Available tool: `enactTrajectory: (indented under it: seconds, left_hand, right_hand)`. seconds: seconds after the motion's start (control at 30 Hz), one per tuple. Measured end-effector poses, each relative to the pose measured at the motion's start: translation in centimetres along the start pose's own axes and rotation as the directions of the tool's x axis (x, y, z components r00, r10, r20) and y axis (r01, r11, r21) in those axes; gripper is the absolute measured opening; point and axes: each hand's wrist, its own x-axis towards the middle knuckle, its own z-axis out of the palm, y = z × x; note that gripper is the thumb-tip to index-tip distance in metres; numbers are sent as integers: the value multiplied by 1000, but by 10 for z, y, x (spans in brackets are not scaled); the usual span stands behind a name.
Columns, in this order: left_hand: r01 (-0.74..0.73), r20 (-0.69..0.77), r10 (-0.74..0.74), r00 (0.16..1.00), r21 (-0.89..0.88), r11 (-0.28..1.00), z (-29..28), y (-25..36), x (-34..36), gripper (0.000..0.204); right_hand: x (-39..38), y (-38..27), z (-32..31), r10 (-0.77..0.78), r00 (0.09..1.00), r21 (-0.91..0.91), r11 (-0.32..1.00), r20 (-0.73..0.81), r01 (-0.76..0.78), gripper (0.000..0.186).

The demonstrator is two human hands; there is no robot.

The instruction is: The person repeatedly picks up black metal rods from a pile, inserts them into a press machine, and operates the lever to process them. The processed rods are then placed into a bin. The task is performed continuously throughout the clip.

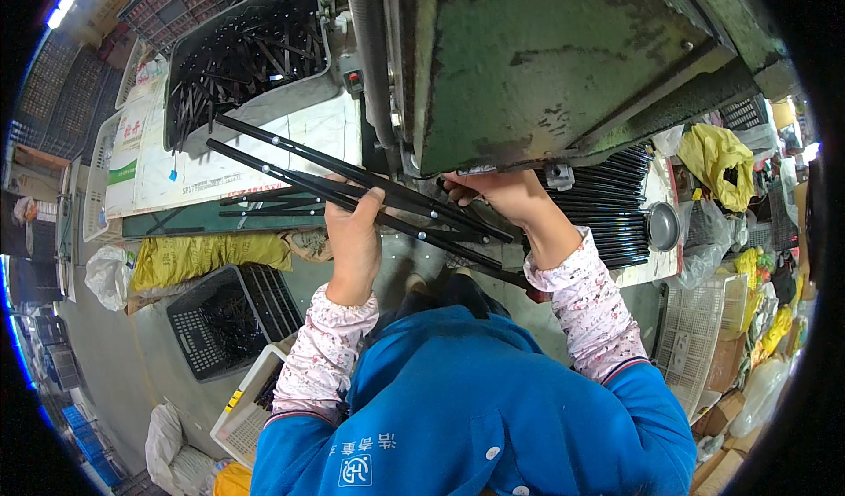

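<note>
My left hand (354, 223) grips a bundle of long black strips (294, 151) dotted with silver rivets, which cross diagonally in front of the green machine (554, 56). My right hand (495, 195) is under the machine's lower edge, its fingers curled beside the metal working part; what they hold is hidden. To the right of that hand, many black rods (598, 201) lie in rows beside a round metal dish (661, 226). More black strips (264, 210) lie behind my left hand.
A grey bin of black pieces (248, 65) stands on a white board (145, 175). Yellow sacks (211, 258), a dark crate (227, 324) and a white crate (248, 412) sit lower left. White baskets (691, 338) and bags (713, 166) are on the right.
</note>
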Motion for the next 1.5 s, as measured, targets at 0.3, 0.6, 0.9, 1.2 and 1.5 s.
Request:
enactTrajectory:
  seconds: [0.3, 0.6, 0.9, 1.2, 1.5]
  left_hand:
    - [-9, -20, 8, 1000, -25, 1000, -2, -4, -2, 23]
    - [-113, -41, 115, 993, 48, 992, 10, -4, -12, 20]
    - [-54, -29, 57, 998, 87, 995, 10, 0, -4, 22]
    - [310, 31, -309, 951, -37, 950, 6, 7, 20, 18]
    - [151, -65, -148, 987, 50, 987, 15, -9, 19, 11]
  right_hand:
    - [6, 14, -6, -88, 995, -365, 929, -45, 66, 17]
    - [-29, 35, 30, -627, 774, -919, 351, -91, 177, 8]
    - [-8, 57, -4, -716, 671, -973, -226, 193, 38, 29]
    - [6, 37, -18, -452, 873, -907, 265, 183, 327, 27]
    - [34, 83, -83, -306, 920, -572, 812, -244, 118, 33]
